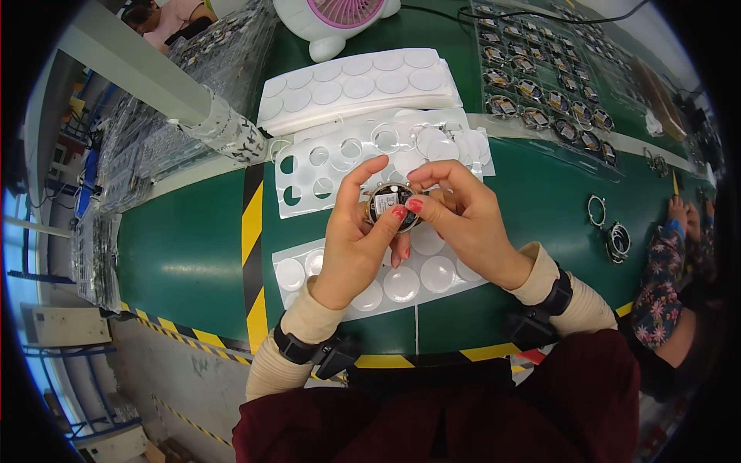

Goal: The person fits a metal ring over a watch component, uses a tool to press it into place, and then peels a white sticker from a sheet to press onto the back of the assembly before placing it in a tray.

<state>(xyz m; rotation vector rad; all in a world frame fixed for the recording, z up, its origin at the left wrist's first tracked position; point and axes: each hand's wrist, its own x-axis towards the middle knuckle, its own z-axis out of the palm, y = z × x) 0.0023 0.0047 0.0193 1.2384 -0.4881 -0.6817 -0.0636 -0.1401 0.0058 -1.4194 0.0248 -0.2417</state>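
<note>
A round watch-like module [386, 202], metal-rimmed with a white label on its dark inner face, is held between two bare hands above a green worktable [177, 255]. The left hand [347, 247] comes in with its palm turned inward and fingers partly curled; its thumb lies across the module's face while its index finger arches up, the tip just above the rim. The right hand [475, 224] mirrors it, half closed, its thumb pressed to the right side of the face and its index fingertip near the top edge. Both have hold of the piece; a red-nailed fingertip shows below it, though from here I cannot tell which hand it belongs to. The forearms angle in from either side, in cream sleeve covers [270, 366] strapped with dark wristbands [297, 347].

Under the hands lies a sheet of round white discs [419, 292]. Just beyond is a sheet with round cutouts [306, 176], loose circles scattered over its right part, and behind that a stack of white sheets [359, 86] and a white fan [316, 31] with a pink grille. To the right, metal rings [614, 245] rest near a co-worker's floral sleeve [662, 285]; farther back stand rows of round assemblies [527, 89]. Yellow-and-black tape [252, 224] crosses the table to the left. A person in a pink top [177, 19] appears at the far left.
</note>
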